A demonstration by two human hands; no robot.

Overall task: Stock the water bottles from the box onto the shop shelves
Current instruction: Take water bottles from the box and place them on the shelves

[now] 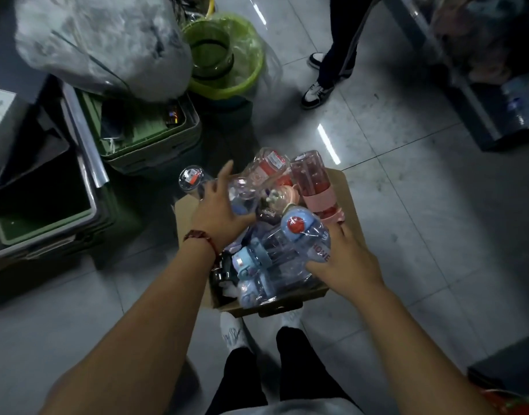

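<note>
Grey tile floor (pixel 407 205); box (pixel 287 307) of bottles (pixel 311 175) sits at feet (pixel 232 327). L hand (pixel 218 214) grips clear bottle (pixel 193 178) at box's left edge; R hand (pixel 350 262) rests flat, fingers straight, on blue-cap bottle (pixel 299 232).

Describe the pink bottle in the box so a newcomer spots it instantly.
Start at the cardboard box on the tiled floor, heaped with wrapped bottles. Along its far right side lies the pink bottle, beyond the right hand. Only it has a rosy body and pale pink band; neighbours are clear or blue.
</note>
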